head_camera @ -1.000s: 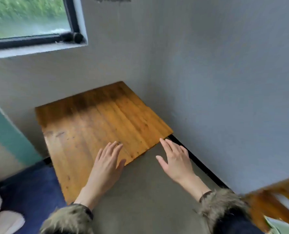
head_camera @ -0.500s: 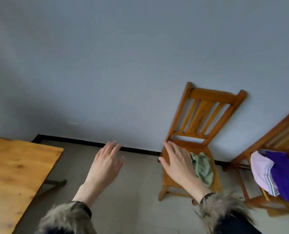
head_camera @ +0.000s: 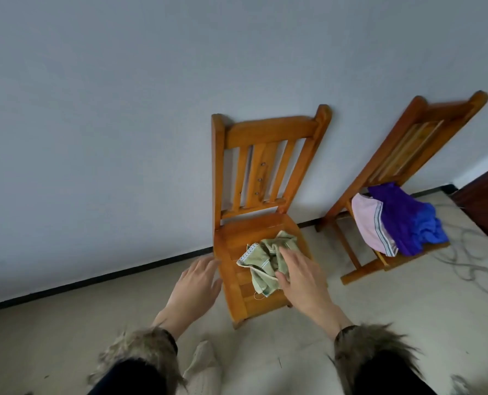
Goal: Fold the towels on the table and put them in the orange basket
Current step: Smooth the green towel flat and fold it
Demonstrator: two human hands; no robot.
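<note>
Since a moment ago your view has swung off the table and squarely onto the near chair (head_camera: 254, 223), and your right hand (head_camera: 302, 277) now reaches over its seat with fingers straight and spread, holding nothing, hovering at the green towel (head_camera: 265, 260); contact is hard to tell. Your left hand (head_camera: 197, 283) hangs open just beside the seat's left edge. That towel lies crumpled on the seat, pale olive with a patterned white hem and a thin stripe. It looks soft, light and limp, so it will likely sag and unfurl when lifted; pinch it at a hem corner rather than the bunched middle. On the chair beyond, pink and purple cloths (head_camera: 393, 220) are heaped.
</note>
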